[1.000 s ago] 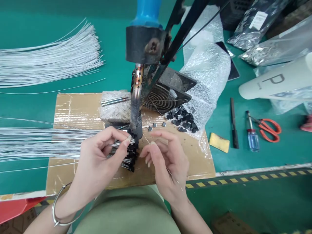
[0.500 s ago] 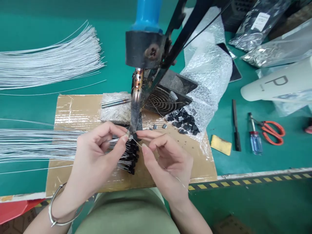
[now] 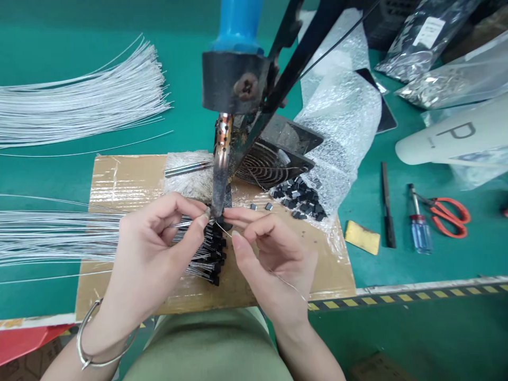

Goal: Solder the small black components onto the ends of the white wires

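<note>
My left hand (image 3: pixel 159 254) is closed in a pinch just left of the soldering iron's tip. A thin wire seems to run through its fingers; their ends hide most of it. My right hand (image 3: pixel 278 259) pinches a thin strand of solder wire (image 3: pixel 224 229), which reaches to the iron's tip and trails over the palm. The soldering iron (image 3: pixel 223 137), with a blue handle, points down in a black stand (image 3: pixel 257 127) between both hands. Below the fingertips lie wires (image 3: pixel 59 235) with black ends (image 3: pixel 215 259), partly hidden by my left hand.
Cardboard (image 3: pixel 119 182) covers the work spot. Small black pieces (image 3: pixel 301 196) lie by bubble wrap (image 3: pixel 341 121) and a fan (image 3: pixel 273 164). At right are a yellow sponge (image 3: pixel 362 237), black tool (image 3: pixel 388 211), screwdriver (image 3: pixel 420 227) and red-handled scissors (image 3: pixel 452 214). White wires (image 3: pixel 87 106) lie upper left.
Both hands stay at the iron's tip, almost still. The solder strand shows a little more over my right palm. The view has shifted slightly.
</note>
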A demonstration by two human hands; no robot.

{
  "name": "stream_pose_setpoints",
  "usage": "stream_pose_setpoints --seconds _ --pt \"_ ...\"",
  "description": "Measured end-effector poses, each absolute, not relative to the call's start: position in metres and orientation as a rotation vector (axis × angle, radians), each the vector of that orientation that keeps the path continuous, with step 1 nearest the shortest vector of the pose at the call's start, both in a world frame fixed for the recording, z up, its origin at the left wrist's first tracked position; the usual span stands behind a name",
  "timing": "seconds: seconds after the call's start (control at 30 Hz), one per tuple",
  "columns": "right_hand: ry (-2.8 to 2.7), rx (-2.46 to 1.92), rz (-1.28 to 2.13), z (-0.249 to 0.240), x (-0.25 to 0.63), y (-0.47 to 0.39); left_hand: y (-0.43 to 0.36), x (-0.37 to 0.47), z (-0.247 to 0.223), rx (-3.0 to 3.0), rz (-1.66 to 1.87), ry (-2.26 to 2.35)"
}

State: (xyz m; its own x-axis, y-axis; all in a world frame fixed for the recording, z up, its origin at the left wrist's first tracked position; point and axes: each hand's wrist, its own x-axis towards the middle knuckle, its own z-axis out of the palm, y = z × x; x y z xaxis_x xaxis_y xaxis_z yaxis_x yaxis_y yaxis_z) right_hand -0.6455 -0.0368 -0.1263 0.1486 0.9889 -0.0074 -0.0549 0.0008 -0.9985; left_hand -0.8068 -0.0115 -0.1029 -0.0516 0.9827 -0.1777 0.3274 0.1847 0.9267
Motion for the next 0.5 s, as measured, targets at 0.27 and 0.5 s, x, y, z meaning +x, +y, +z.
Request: stream_pose_setpoints --seconds 0.27,0.5 --pt "-1.046 -1.226 1.141 -0.1267 -0.6448 -0.0378 -0.0112 -0.8055 -0.104 1.28 0.914 1.519" --pt "-1.039 -1.198 1.143 -0.1285 -0.6452 -0.0382 -0.0109 -0.8056 -0.1033 1.275 0.932 1.509"
